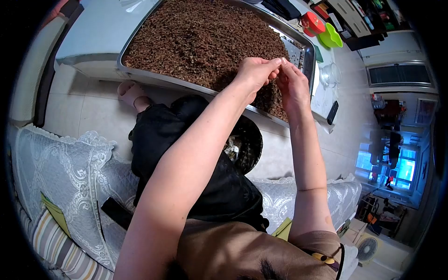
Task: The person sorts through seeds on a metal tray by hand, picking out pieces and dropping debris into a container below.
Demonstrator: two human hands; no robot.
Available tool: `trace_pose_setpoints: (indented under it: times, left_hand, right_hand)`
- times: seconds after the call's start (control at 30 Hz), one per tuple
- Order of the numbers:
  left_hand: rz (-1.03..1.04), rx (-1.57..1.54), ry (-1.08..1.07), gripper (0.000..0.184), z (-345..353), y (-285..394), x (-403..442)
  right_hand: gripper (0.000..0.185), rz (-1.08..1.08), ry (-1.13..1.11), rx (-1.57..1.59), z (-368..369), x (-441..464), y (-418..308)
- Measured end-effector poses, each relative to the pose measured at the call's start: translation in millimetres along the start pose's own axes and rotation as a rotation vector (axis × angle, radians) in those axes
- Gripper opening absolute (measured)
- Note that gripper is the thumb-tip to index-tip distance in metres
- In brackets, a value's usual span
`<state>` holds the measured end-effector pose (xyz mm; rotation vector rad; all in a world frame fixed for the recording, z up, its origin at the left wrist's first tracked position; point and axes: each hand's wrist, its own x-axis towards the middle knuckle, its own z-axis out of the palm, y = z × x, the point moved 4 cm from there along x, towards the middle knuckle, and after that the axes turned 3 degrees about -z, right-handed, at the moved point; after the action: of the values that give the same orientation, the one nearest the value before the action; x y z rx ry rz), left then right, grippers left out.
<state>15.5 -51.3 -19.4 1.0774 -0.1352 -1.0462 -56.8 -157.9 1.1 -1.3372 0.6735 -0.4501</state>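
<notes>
A large metal tray (305,44) on the table is heaped with small reddish-brown dried pieces (200,37). Above the tray's right part, my left hand (256,74) and my right hand (294,84) meet at the fingertips. Both hands are closed in a pinch, thumbs against fingers. Whatever lies between the fingertips is too small to make out. Under the hands, part of the brown heap is in shadow.
Below the tray's near edge stands a dark round bin (254,144) on the floor. A red container (312,24), a green bowl (331,36), a clear glass vessel (330,74) and a black remote (332,113) are to the right. A lace-covered sofa (70,163) is behind.
</notes>
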Motion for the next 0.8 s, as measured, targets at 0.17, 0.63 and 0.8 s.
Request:
trace_pose_setpoints:
  times: [0.17,0.63,0.8]
  left_hand:
    - [-0.083,-0.142,-0.016,0.019,4,-4,3]
    - [0.077,0.021,-0.056,0.019,0,4,0]
    - [0.069,0.126,-0.053,0.014,5,8,-4]
  right_hand:
    - [0.017,0.085,-0.019,0.170,2,6,3]
    - [0.014,0.148,-0.069,0.236,11,-3,0]
    - [0.018,0.140,-0.084,0.212,5,-1,-1]
